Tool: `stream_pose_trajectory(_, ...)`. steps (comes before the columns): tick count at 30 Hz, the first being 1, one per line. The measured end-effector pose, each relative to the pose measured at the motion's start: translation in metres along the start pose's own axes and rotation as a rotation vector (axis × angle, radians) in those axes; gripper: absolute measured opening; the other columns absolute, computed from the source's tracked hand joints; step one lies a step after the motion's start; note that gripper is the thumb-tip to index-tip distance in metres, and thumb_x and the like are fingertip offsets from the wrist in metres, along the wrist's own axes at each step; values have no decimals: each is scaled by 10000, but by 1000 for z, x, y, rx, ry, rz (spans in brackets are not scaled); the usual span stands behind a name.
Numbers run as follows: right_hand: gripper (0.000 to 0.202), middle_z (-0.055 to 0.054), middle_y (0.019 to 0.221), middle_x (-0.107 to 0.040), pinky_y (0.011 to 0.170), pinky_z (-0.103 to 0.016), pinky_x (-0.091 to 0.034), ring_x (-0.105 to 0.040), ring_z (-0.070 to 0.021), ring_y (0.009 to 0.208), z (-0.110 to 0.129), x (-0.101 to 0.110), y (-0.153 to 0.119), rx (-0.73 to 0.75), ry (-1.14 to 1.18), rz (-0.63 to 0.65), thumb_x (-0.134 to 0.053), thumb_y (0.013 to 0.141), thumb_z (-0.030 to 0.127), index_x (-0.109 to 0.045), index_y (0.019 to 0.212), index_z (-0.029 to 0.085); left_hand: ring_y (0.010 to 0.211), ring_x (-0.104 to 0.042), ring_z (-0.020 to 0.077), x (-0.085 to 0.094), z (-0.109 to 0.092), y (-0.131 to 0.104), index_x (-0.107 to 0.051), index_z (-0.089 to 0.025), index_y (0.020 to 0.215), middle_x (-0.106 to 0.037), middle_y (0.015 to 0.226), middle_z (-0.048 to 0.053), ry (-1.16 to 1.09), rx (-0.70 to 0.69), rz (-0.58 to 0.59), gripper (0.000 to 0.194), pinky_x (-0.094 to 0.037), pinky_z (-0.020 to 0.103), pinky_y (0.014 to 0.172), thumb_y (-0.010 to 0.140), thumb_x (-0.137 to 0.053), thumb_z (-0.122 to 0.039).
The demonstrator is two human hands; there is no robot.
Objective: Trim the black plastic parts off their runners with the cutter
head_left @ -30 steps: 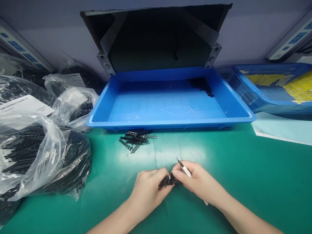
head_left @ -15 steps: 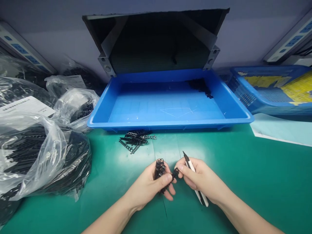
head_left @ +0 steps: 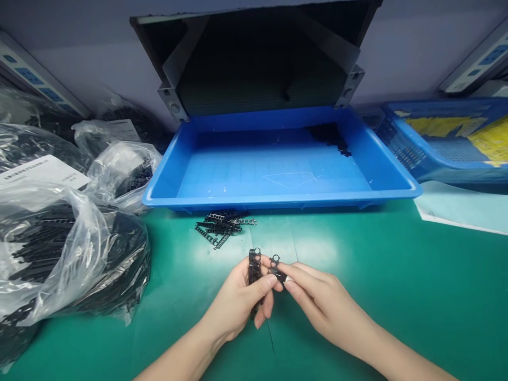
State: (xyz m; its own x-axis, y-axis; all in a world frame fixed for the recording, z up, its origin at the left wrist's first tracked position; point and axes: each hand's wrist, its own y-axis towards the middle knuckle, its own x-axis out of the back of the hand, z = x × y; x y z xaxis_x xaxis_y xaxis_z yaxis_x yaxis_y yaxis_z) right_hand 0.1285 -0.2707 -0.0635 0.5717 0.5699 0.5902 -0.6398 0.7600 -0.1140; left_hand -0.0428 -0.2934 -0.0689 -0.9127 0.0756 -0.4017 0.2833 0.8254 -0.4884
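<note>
My left hand (head_left: 242,299) is closed around a bunch of black plastic strips (head_left: 254,272) with ring-shaped ends. Between its thumb and fingers and the fingertips of my right hand (head_left: 323,296) is a small black piece (head_left: 275,262) with round loops, angled to the right. The right thumb and index finger pinch its right end. The white-and-black tool is hidden now, perhaps under the right palm. Beyond the hands, a loose pile of black ladder-like strips (head_left: 222,225) lies on the green mat (head_left: 357,254).
A blue tray (head_left: 278,202) spans the back, with black parts (head_left: 331,136) in its right rear corner. Clear bags of black parts (head_left: 79,254) crowd the left. At the right are a blue basket (head_left: 444,168) and a pale blue sheet (head_left: 460,206).
My right hand has turned palm down over the tool, which has gone from sight. The small black piece now points up between both hands. The view has shifted slightly.
</note>
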Motion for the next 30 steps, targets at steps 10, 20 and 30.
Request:
stream_pose_trajectory(10, 289, -19, 818, -586, 538, -261, -399, -532, -147, 672, -2, -4, 0, 55, -160, -62, -318, 912, 203, -515, 1124, 195, 274, -313, 15, 1, 2, 1, -467, -134, 774, -485, 412, -56, 133, 15, -19, 236, -258, 124, 310, 804, -544, -356)
stream_pose_trajectory(20, 313, -51, 778, -601, 472, -231, -371, -555, -148, 641, 1, -11, 0, 88, -244, -173, -317, 908, 190, -525, 1137, 149, 330, -253, 22, -1, 5, 1, -415, -170, 800, -374, 438, -97, 129, 6, -71, 233, -173, 123, 308, 803, -533, -371)
stream_pose_trajectory(30, 325, -56, 784, -598, 467, -221, -395, -557, -141, 630, 2, -14, -1, 69, -186, -171, -315, 908, 190, -530, 1147, 140, 376, -201, 0, -4, 6, 0, -398, -164, 837, -337, 531, -105, 44, -36, -62, 281, -158, 137, 353, 789, -557, -390)
